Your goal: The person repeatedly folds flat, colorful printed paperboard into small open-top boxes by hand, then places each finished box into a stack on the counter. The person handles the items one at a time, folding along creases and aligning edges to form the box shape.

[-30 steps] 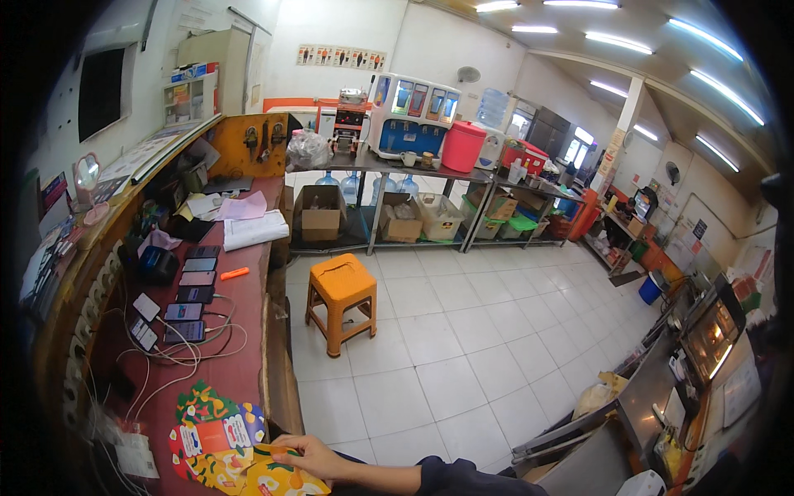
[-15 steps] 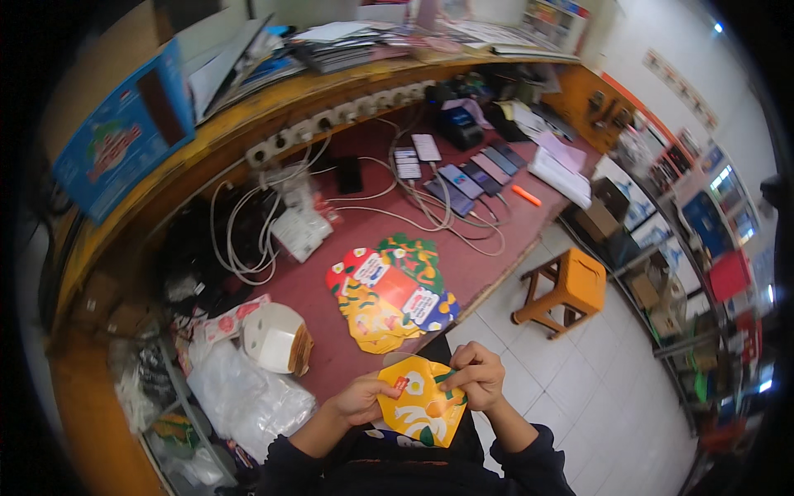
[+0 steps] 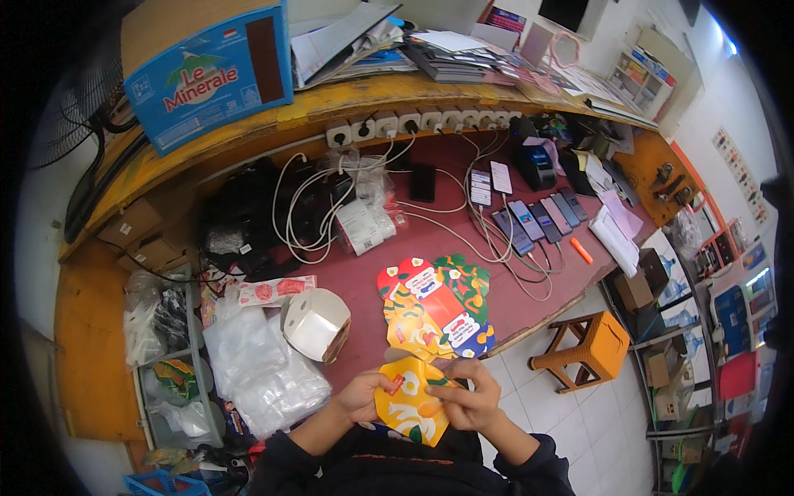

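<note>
My left hand [image 3: 362, 398] grips the left side of a yellow printed card box blank [image 3: 411, 410], thumb on top. On its right side, my right hand [image 3: 468, 395] pinches the upper edge with bent fingers. The blank has egg and leaf pictures and is held over my lap, just off the table's near edge. Beyond it on the table lies a fanned pile of flat card box blanks [image 3: 442, 307] in red, yellow, green and blue. Left of the pile stands a formed white paper food box [image 3: 318, 321].
Clear plastic bags [image 3: 263, 372] lie at the left beside a grey bin [image 3: 207, 398]. White charging cables [image 3: 289, 223] run from a row of sockets [image 3: 430, 121] to several phones [image 3: 542, 219]. An orange stool [image 3: 587, 351] stands on the tiled floor at right.
The view has swung, so the table and shelf sit farther right in the picture. Both hands keep hold of the yellow box blank, with my right fingers slightly shifted along its edge.
</note>
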The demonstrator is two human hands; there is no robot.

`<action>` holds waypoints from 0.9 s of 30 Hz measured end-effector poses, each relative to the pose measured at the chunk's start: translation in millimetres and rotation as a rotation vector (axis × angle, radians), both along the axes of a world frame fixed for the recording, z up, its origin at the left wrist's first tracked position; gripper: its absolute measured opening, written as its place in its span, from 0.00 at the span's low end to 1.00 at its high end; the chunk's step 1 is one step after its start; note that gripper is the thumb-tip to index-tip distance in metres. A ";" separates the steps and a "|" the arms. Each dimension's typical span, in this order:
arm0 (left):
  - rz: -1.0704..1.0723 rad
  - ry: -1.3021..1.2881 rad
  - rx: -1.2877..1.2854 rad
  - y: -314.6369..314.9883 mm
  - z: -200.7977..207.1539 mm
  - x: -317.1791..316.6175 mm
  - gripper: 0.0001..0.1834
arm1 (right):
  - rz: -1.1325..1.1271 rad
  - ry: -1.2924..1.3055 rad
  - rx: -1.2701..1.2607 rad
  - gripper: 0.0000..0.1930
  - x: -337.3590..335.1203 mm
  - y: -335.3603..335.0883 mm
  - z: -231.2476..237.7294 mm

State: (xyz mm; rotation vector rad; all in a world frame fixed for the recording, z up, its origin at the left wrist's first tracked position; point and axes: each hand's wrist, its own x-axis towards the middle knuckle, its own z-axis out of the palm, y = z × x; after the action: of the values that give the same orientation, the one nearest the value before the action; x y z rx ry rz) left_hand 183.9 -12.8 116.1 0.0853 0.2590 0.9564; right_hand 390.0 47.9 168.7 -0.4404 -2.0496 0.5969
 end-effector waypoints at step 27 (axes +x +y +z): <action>1.006 2.077 1.385 31.4 38.3 -89.0 0.52 | -0.381 -0.130 0.038 0.09 -98.4 88.7 44.2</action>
State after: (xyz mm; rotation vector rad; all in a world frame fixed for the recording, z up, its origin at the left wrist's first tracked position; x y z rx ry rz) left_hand 94.9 18.7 154.4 2.4922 1.5739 1.5094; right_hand 291.7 136.6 212.9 -0.8411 -2.0218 0.3040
